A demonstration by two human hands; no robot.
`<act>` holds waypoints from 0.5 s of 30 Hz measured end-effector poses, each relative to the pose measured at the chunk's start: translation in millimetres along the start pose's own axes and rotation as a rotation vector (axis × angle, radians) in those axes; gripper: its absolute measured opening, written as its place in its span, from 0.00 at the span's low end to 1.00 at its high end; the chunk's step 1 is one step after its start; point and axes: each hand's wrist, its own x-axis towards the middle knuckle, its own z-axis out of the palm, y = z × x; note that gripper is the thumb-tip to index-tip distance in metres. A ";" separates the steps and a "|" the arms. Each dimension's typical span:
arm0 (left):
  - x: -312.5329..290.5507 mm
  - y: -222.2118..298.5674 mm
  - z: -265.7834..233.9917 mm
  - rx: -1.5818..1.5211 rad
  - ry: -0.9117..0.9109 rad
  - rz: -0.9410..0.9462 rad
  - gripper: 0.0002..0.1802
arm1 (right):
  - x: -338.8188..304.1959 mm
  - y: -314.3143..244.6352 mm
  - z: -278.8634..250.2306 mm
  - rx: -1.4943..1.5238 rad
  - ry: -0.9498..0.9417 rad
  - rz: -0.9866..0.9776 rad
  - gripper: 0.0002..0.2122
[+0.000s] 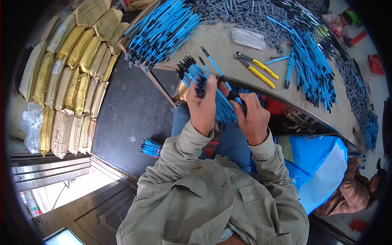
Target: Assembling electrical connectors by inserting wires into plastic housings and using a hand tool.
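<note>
Above my lap, both hands hold a thick bundle of thin blue rods with black ends (223, 109). My left hand (201, 107) is closed round the bundle's upper left part, thumb up across it. At its lower right end my right hand (255, 116) grips the rods, with fingers curled and thumb pressed in. One longer blue rod (212, 63) sticks out of the bundle toward the table. Some of the fingertips are hidden behind the rods.
On the table (204, 43) lie yellow-handled cutting pliers (257, 70), thin white sticks (248, 38), grey parts (249, 14) and blue rod piles (163, 28). A tied bundle (151, 148) is beside my left leg. Sacks (75, 53) stand left; a person (345, 190) is at right.
</note>
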 end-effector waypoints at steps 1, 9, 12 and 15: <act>-0.6 -2.0 -1.9 0.057 -0.030 0.043 0.08 | 0.1 0.0 0.4 0.008 0.008 -0.009 0.11; -14.9 40.5 8.8 -0.018 -0.222 -0.146 0.09 | -21.1 31.3 3.0 0.746 -0.211 0.318 0.12; -23.7 50.2 7.0 0.005 -0.300 -0.228 0.10 | 17.2 -1.5 -34.0 0.873 0.152 0.174 0.13; -23.6 46.5 11.4 0.201 -0.463 -0.219 0.10 | 30.4 -17.9 -47.4 0.753 0.142 0.077 0.11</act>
